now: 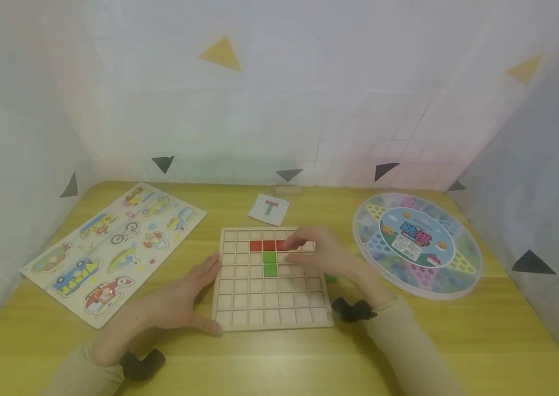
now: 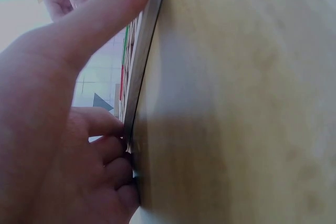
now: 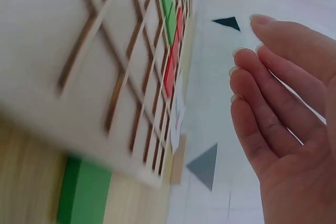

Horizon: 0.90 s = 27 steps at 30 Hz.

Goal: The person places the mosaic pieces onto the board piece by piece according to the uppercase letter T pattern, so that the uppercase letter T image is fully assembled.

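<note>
A wooden grid board (image 1: pixel 254 318) lies flat on the table. Three red tiles (image 1: pixel 256 246) form a row in its upper part, and two green tiles (image 1: pixel 270 269) run down below the middle one. My left hand (image 1: pixel 175 302) rests against the board's left side, thumb at the near corner and fingers farther up the edge. Over the upper right of the board hovers my right hand (image 1: pixel 326 253), fingers loosely bent; the right wrist view shows nothing between thumb and fingers. Beside the board's right edge lies a green block (image 3: pixel 84 190), partly hidden under the right wrist in the head view.
Behind the board lies a small card (image 1: pixel 269 209) printed with a red and green T, near a small wooden block (image 1: pixel 287 190). A vehicle picture puzzle (image 1: pixel 111 247) lies at left. To the right sits a round Chinese checkers box (image 1: pixel 418 242). Walls enclose the table's back and sides.
</note>
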Available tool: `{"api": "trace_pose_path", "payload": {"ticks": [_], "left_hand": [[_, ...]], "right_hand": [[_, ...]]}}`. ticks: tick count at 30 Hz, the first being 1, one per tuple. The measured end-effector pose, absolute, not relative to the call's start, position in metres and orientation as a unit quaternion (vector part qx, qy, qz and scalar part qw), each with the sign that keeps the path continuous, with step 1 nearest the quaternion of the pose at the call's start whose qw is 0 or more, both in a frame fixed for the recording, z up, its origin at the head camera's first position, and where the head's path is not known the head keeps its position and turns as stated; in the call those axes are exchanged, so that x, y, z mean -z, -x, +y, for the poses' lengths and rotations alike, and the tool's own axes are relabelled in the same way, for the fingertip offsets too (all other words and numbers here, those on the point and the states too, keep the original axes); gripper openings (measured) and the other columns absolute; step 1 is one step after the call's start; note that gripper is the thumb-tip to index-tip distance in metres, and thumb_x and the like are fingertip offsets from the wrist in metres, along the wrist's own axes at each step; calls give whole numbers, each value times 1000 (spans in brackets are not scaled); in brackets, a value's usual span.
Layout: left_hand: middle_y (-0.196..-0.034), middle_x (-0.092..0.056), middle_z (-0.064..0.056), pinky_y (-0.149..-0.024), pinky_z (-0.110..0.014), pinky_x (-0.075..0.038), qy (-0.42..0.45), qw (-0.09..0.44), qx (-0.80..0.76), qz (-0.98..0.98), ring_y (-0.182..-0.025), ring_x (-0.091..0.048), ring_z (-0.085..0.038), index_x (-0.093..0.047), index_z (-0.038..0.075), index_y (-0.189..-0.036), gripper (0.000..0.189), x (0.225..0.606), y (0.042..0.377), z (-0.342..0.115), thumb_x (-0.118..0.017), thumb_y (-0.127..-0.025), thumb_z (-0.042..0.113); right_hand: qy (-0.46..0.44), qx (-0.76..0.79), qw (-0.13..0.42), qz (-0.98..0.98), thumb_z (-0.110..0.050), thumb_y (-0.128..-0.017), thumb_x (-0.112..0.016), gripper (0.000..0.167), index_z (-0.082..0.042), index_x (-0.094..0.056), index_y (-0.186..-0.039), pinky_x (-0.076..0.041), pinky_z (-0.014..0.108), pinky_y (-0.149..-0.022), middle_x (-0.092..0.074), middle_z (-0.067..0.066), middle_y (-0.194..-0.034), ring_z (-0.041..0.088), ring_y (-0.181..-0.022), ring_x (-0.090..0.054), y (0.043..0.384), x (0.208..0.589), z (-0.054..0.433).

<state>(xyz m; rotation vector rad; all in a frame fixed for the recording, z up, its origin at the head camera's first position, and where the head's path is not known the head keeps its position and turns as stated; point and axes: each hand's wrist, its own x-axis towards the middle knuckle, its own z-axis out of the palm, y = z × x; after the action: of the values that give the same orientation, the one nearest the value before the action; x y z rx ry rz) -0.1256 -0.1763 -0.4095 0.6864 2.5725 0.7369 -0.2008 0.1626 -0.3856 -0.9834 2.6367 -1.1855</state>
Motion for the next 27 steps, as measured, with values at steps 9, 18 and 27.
{"api": "trace_pose_path", "payload": {"ticks": [9, 18, 27], "left_hand": [[-169, 3, -7, -122, -56, -18, -240, 195, -261, 915, -154, -5, -37, -11, 11, -161, 131, 412, 126, -176, -78, -66, 71], [-169, 4, -8, -121, -58, -16, -246, 193, -264, 912, -153, -5, -40, -10, 10, -161, 131, 413, 127, -176, -78, -67, 71], [-169, 5, -4, -123, -54, -16, -237, 195, -257, 916, -154, -3, -34, -10, 12, -161, 132, 414, 128, -177, -79, -65, 71]], "right_hand": [[290, 361, 16, 886, -23, -84, -81, 24, -10, -74, -104, -55, 48, -90, -74, 2, -101, 15, -96, -65, 195, 382, 200], [292, 339, -21, 894, -19, -84, -82, 23, -11, -75, -105, -56, 42, -87, -75, -5, -102, 13, -96, -66, 187, 379, 236], [251, 346, -8, 904, -26, -85, -81, 25, -13, -75, -106, -55, 52, -90, -75, -1, -103, 16, -98, -66, 181, 385, 255]]}}
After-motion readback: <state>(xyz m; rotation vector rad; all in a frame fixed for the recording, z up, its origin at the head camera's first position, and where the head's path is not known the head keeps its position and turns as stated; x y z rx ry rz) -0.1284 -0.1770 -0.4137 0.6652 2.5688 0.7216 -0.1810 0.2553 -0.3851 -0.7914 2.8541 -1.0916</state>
